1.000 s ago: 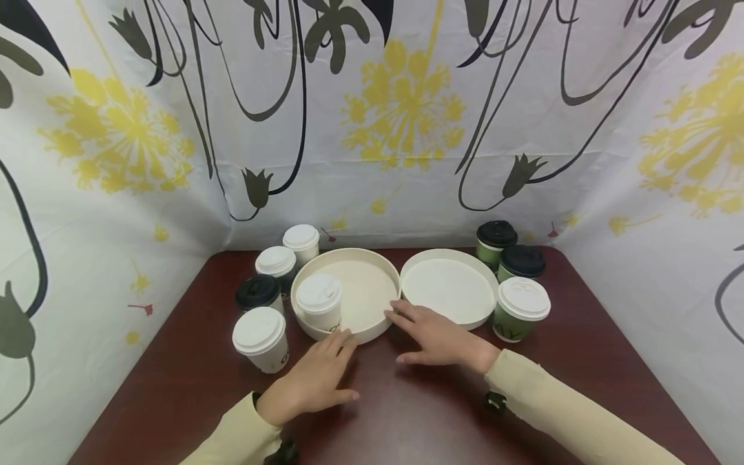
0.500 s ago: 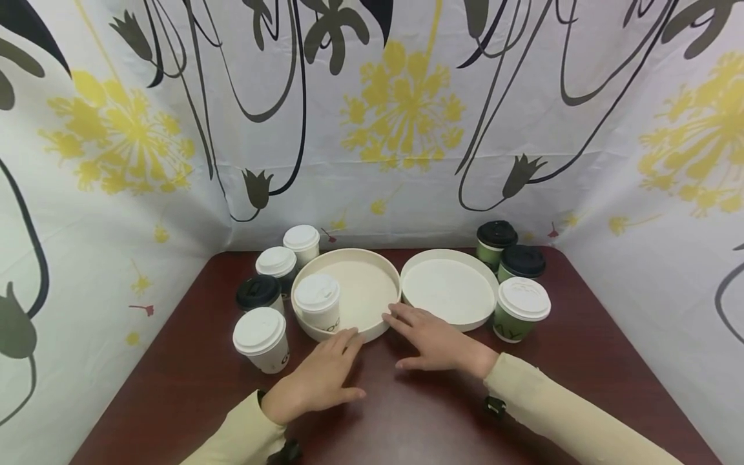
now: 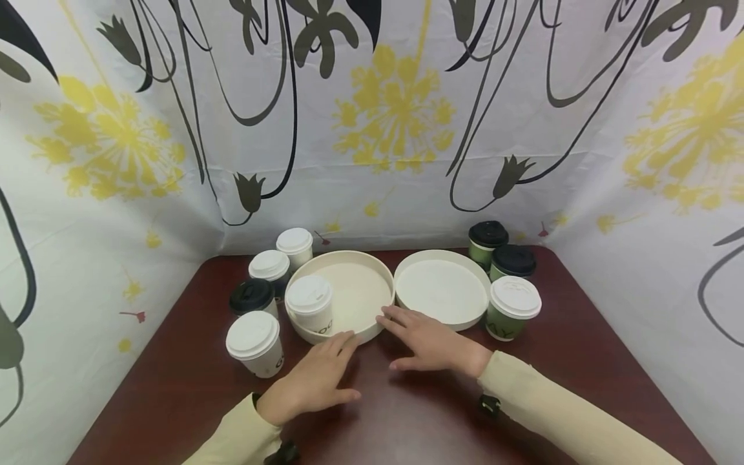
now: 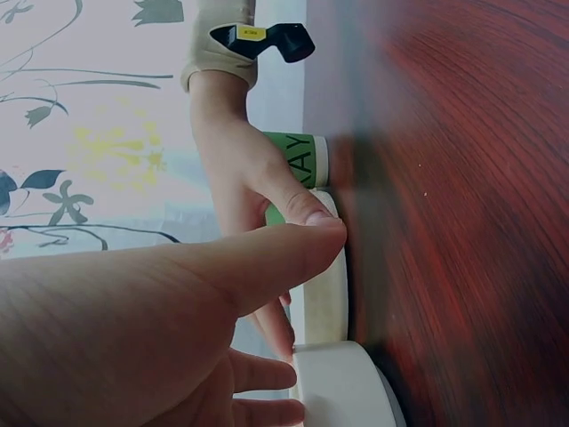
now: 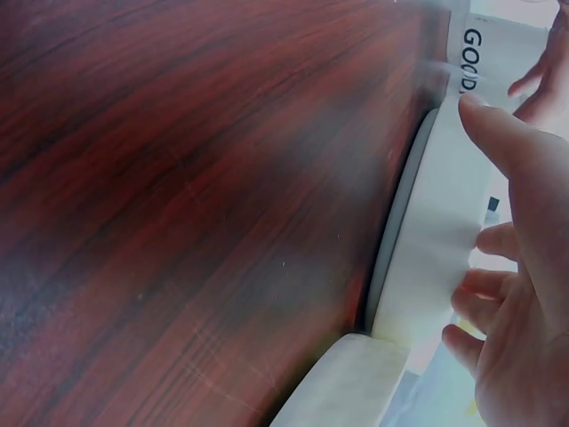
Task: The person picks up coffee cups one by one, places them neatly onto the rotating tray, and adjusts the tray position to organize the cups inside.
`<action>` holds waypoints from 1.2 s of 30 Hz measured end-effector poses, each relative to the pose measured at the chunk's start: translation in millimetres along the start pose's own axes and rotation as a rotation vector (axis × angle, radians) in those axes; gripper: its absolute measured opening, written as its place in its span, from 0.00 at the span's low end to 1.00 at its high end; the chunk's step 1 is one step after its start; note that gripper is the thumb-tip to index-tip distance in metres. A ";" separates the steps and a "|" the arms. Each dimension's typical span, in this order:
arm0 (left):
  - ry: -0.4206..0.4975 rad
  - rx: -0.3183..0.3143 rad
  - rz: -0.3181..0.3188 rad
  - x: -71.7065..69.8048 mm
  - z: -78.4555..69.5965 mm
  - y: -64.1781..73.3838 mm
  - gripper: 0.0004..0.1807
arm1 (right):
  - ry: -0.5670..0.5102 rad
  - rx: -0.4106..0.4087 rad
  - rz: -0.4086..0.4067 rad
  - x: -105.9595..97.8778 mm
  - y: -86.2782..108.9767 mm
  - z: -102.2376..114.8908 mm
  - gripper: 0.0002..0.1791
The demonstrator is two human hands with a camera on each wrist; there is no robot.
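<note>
A cream round tray [image 3: 363,287] lies at the back of the table, with a white-lidded paper cup [image 3: 310,303] standing in its left part. My left hand [image 3: 314,381] has its fingertips right at the tray's front rim, fingers extended and thumb spread. At the same tray's right front edge are the fingertips of my right hand [image 3: 430,345], also with loosely straight fingers. Neither hand grips anything. In the right wrist view the tray's outer wall [image 5: 436,222] runs beside my fingers. A second, whiter round tray [image 3: 442,290] sits against it, partly behind my right hand.
Left of the trays stand several lidded cups, the nearest a white cup [image 3: 256,345], behind it a black-lidded cup [image 3: 252,297]. On the right are a green cup with a white lid [image 3: 511,310] and two black-lidded green cups [image 3: 488,242]. Patterned cloth [image 3: 401,213] encloses the table.
My left hand has slid slightly right along the tray's rim. The cup in the tray sits slightly further left against it. The head view has shifted a little; the right hand has barely moved.
</note>
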State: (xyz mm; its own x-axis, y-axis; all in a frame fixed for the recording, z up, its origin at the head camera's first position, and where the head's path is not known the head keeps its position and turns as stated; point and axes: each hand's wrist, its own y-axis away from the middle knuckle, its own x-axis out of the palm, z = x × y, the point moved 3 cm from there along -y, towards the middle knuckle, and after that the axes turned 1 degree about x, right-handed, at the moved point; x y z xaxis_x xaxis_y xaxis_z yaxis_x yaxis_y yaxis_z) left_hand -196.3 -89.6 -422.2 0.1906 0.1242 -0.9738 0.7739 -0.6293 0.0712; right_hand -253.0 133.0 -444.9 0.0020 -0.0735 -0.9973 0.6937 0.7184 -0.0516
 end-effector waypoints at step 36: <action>-0.001 -0.045 -0.015 -2.6 11.4 9.4 0.47 | -0.026 0.014 -0.033 -7.2 -5.6 -21.7 0.47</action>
State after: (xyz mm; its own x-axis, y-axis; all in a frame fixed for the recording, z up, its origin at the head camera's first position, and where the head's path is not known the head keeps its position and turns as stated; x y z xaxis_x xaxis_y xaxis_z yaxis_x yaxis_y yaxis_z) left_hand -196.4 -104.6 -421.4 0.1781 0.1330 -0.9750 0.8031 -0.5922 0.0659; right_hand -272.6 144.5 -438.5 -0.0022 -0.1155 -0.9933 0.7039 0.7054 -0.0835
